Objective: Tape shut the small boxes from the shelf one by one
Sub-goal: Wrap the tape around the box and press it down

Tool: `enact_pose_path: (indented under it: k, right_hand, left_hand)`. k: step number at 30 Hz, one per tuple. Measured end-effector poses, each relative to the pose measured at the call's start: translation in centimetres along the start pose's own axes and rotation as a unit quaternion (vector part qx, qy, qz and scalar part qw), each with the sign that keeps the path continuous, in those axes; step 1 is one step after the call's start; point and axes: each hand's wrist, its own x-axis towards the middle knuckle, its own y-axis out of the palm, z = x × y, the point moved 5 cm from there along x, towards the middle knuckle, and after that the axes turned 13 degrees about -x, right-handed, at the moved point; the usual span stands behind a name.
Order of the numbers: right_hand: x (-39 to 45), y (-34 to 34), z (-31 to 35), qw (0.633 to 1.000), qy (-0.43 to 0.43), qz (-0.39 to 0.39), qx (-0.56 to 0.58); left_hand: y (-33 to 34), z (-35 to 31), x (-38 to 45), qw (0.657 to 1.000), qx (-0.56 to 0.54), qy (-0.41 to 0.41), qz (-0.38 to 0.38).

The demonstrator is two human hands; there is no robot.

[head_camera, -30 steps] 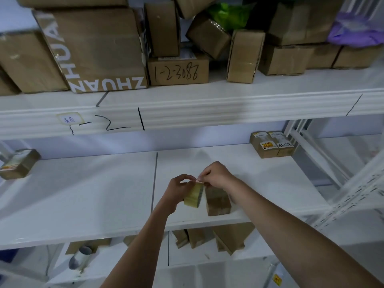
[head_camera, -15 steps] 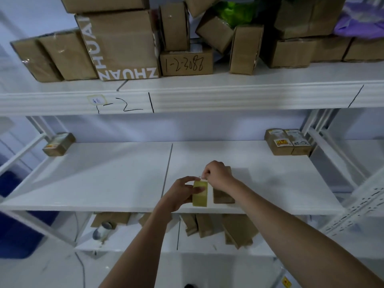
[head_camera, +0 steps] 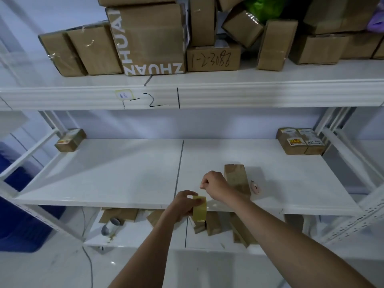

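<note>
Head view: left hand point(head_camera: 182, 204) grips tape roll point(head_camera: 199, 207).

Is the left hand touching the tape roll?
Touching. The head view shows the left hand gripping the tape roll, fingers curled over its top edge.
</note>
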Motion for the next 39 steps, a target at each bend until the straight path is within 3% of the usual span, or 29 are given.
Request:
enact_pose_path:
  k: [7, 12, 39]
  right_hand:
    - [0.9, 3.6, 0.5, 0.999, 0.035, 0.027, 0.013]
    - [1.7, 6.6, 0.8, 0.997, 0.068, 0.043, 0.004]
    - [4.7, 11.0, 0.5, 0.989, 0.142, 0.004, -0.035]
  left_hand:
    - [-2.9, 3.2, 0.0, 0.998, -0.048, -0.038, -0.003]
    - [-4.1, 4.7, 0.9, 0.999, -0.025, -0.034, 0.017]
    - [-5.6, 5.3, 4.3, 0.995, 0.009, -0.016, 0.097]
